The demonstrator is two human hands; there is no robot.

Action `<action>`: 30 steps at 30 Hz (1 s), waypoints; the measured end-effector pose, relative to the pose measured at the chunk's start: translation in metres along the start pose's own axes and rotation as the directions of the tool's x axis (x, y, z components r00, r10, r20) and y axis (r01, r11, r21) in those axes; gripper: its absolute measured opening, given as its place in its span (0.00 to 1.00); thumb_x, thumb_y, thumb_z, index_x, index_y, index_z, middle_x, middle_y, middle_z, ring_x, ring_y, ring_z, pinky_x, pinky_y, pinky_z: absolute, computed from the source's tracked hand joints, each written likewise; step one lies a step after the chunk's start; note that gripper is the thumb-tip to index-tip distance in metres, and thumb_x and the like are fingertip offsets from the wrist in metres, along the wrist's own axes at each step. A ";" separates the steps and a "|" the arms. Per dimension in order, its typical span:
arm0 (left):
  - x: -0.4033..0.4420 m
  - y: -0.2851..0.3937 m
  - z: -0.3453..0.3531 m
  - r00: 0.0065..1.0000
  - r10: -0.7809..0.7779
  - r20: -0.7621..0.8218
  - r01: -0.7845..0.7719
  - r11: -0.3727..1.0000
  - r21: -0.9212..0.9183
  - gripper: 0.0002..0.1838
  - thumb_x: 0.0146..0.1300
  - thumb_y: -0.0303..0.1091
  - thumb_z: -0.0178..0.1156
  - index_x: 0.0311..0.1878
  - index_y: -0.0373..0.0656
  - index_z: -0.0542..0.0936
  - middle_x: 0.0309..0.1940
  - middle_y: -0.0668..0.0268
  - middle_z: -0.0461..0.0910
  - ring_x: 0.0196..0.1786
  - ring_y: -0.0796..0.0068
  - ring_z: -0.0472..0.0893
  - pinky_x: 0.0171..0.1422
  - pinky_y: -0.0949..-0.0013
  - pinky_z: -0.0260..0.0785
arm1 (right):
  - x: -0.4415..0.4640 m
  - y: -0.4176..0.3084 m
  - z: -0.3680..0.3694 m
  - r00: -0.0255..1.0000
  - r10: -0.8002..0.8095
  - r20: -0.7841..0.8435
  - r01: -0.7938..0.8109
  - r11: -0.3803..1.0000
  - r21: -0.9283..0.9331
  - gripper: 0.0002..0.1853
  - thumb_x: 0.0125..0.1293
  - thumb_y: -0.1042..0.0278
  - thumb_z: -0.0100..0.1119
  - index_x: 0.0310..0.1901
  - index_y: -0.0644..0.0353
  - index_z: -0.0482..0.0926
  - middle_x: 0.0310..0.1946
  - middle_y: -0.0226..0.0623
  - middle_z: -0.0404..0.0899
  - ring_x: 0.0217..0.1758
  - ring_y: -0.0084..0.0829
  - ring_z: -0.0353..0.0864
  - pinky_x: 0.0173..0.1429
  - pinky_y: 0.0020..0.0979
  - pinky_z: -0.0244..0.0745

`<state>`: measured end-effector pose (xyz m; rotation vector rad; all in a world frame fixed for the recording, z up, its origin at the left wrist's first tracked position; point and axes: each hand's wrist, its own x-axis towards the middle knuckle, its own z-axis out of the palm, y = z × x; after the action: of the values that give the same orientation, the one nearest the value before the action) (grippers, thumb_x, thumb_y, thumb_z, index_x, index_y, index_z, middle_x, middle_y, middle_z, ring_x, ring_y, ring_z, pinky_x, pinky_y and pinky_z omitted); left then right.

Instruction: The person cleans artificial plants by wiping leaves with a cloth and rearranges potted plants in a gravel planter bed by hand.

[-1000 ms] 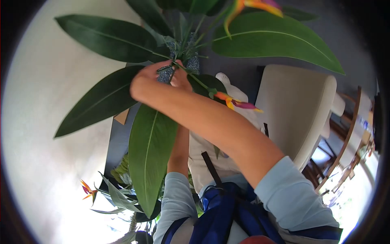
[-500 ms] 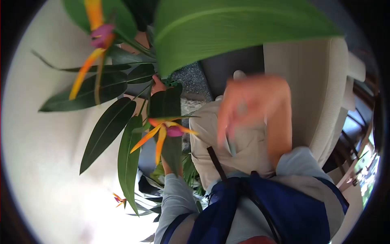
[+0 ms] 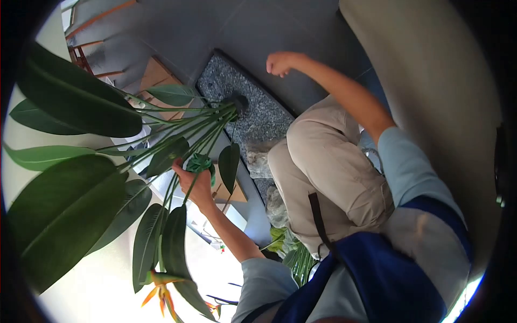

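Observation:
My left hand point(image 3: 195, 185) is closed at the stems of a tall potted plant with broad leaves. A crumpled dark green bundle point(image 3: 200, 162), perhaps cloth or tape, sits in its grasp; its exact kind is unclear. The long stems point(image 3: 199, 129) fan out leftward from a small dark pot point(image 3: 237, 105). That pot rests in a bed of grey gravel point(image 3: 215, 75). My right hand point(image 3: 283, 63) is raised beyond my knees, apart from the plant, with its fingers curled in. Whatever it may hold is hidden. An orange flower point(image 3: 160, 288) hangs low.
Beige upholstery point(image 3: 431, 70) stands along the right side. Pale rocks point(image 3: 261, 159) lie on the gravel near my knees. Wooden furniture point(image 3: 159, 81) and chair legs point(image 3: 91, 48) show on the grey tiled floor point(image 3: 253, 27). More green foliage point(image 3: 301, 261) is close to my lap.
My view has shifted, so the pot and stems now show. My right hand has moved from above my lap out beyond my knees. The left hand stays among the stems.

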<state>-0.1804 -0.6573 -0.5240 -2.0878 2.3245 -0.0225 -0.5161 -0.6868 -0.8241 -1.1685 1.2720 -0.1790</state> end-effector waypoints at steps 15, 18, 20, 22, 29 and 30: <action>0.019 -0.026 -0.026 0.987 -0.094 -0.130 0.108 0.989 0.103 0.28 0.55 0.39 0.69 0.59 0.53 0.70 0.48 0.52 0.84 0.53 0.39 0.81 0.55 0.49 0.71 | 0.105 -0.055 0.111 0.811 -0.585 0.032 0.570 0.775 -0.272 0.50 0.55 0.80 0.64 0.79 0.60 0.50 0.74 0.57 0.61 0.76 0.50 0.65 0.78 0.44 0.64; 0.019 -0.033 -0.036 0.977 -0.116 -0.179 0.121 0.993 0.014 0.28 0.54 0.37 0.71 0.59 0.52 0.74 0.49 0.57 0.84 0.53 0.50 0.84 0.59 0.58 0.71 | 0.122 -0.077 0.130 0.867 -0.497 0.030 0.467 0.789 -0.399 0.57 0.58 0.73 0.70 0.82 0.53 0.39 0.78 0.54 0.53 0.76 0.50 0.64 0.76 0.45 0.67; 0.019 -0.028 -0.036 0.964 -0.152 -0.217 0.169 0.983 0.065 0.28 0.54 0.36 0.71 0.59 0.51 0.75 0.49 0.59 0.84 0.53 0.54 0.84 0.59 0.60 0.71 | 0.132 -0.079 0.143 0.836 -0.546 0.059 0.505 0.721 -0.474 0.59 0.57 0.68 0.75 0.82 0.51 0.39 0.78 0.53 0.54 0.75 0.50 0.66 0.75 0.46 0.69; 0.016 -0.031 -0.036 0.954 -0.165 -0.249 0.195 0.976 0.099 0.29 0.53 0.35 0.71 0.60 0.51 0.76 0.50 0.60 0.84 0.52 0.58 0.84 0.60 0.62 0.72 | 0.133 -0.085 0.154 0.836 -0.544 0.074 0.517 0.735 -0.438 0.61 0.54 0.66 0.77 0.81 0.52 0.40 0.77 0.52 0.55 0.74 0.51 0.67 0.75 0.45 0.69; -0.024 -0.044 -0.077 0.949 -0.027 -0.315 0.024 1.000 -0.013 0.48 0.56 0.33 0.70 0.79 0.41 0.57 0.53 0.56 0.84 0.56 0.58 0.83 0.66 0.59 0.72 | 0.183 -0.085 0.175 0.582 -0.813 -0.025 0.757 0.553 -0.349 0.70 0.40 0.56 0.87 0.78 0.67 0.45 0.74 0.52 0.57 0.76 0.49 0.64 0.79 0.41 0.65; -0.037 -0.041 -0.092 0.937 0.090 -0.336 -0.047 0.990 0.134 0.51 0.57 0.35 0.69 0.81 0.39 0.51 0.54 0.55 0.83 0.57 0.56 0.83 0.66 0.57 0.73 | 0.186 -0.081 0.177 0.545 -0.838 -0.031 0.787 0.525 -0.324 0.69 0.40 0.57 0.87 0.77 0.67 0.45 0.74 0.53 0.57 0.77 0.49 0.62 0.79 0.40 0.64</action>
<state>-0.1377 -0.6250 -0.4306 -2.0799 2.4993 -0.5588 -0.2684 -0.7483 -0.9099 -1.9934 0.7961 -0.8614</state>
